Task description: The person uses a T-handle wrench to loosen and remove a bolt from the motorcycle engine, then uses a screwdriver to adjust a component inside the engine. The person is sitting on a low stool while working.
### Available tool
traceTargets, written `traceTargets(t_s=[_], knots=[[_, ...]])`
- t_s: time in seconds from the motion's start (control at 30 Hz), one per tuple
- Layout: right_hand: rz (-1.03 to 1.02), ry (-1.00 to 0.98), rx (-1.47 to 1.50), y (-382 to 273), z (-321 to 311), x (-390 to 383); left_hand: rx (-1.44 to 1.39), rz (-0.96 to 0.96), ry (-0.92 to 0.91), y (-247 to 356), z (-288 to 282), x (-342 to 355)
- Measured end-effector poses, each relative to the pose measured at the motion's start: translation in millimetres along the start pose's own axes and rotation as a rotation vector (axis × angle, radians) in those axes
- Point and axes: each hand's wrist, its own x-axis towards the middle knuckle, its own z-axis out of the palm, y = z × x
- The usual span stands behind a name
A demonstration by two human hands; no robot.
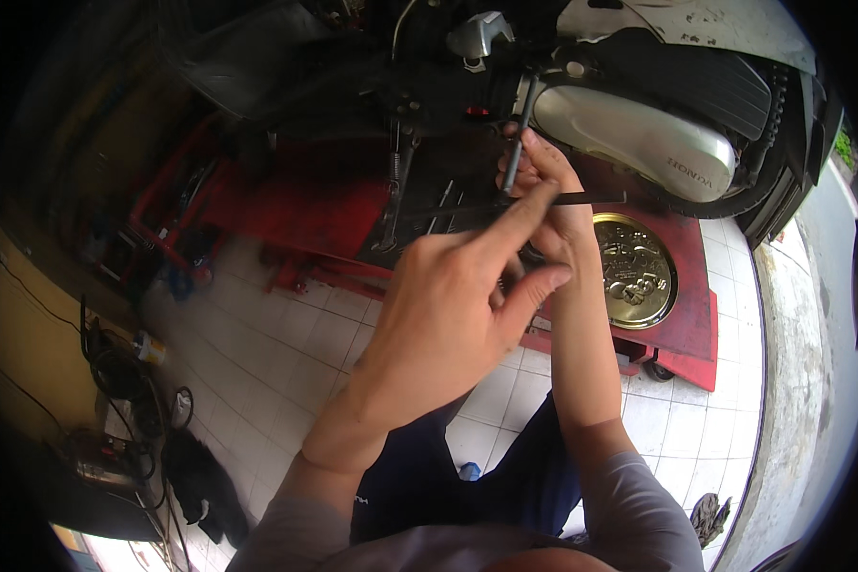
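Note:
A dark T-handle wrench (518, 157) slants up from my hands to the underside of the motorcycle (629, 124), beside its silver engine cover (639, 133). My right hand (555, 186) is closed around the wrench's shaft, thumb and fingertips near its middle. In front of it, my left hand (439, 300) has its index finger stretched out against the crossbar and its thumb held apart. That hand's other fingers are partly hidden behind it. The crossbar's far end pokes out to the right past my right wrist.
The motorcycle stands over a red lift platform (296, 205). On it lie a spanner (398, 195), several slim tools (443, 205) and a round gold tray (660, 272). Cables and a machine (114, 467) stand at the left. A black cloth (200, 486) rests on the tiled floor (286, 362).

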Motion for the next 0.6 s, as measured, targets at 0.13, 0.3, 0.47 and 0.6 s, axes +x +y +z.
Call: traceTargets(t_s=[0.13, 0.3, 0.47, 0.6], knots=[[-0.014, -0.064, 0.081, -9.6, 5.5, -4.6, -0.208, 0.364, 0.118, -36.1, 13.7, -21.2], [0.014, -0.087, 0.063, -7.4, 3.2, -4.9, -0.759, -0.108, 0.221, -57.7, 36.0, -10.8], [-0.083, 0.100, -0.084, -4.5, 10.8, -8.8, -0.747, -0.168, 0.281, -47.4, 26.4, 5.0], [-0.084, 0.208, -0.101, 5.3, 24.7, -9.5, -0.727, -0.217, 0.319, -54.7, 29.8, 12.4]])
